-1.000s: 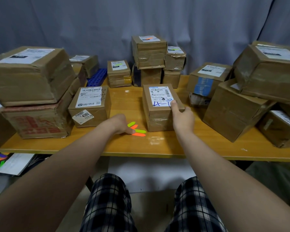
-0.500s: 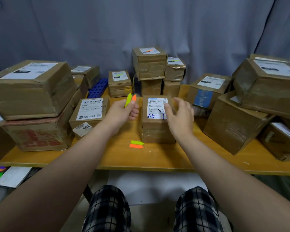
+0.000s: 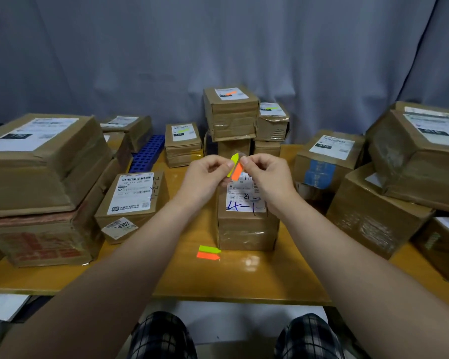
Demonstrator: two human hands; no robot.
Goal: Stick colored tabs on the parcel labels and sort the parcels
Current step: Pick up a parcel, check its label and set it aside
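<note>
1. Pinching the green tab (image 3: 233,161), the left hand (image 3: 205,174) now meets the right hand (image 3: 267,172), which pinches the orange tab (image 3: 237,172). Half a second ago the left held both tabs and the right was open.
2. Both hover over the parcel (image 3: 246,229) at desk centre, and spare tabs (image 3: 208,252) lie at its 7 o'clock.
3. Stacked boxes (image 3: 42,161) crowd 9, 12 and 3 o'clock, while bare desk (image 3: 244,281) runs along the near edge at 6.

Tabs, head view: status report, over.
Left hand pinches green tab, right hand pinches orange tab. Centre parcel below, no tab seen on label. Two spare tabs on table.
</note>
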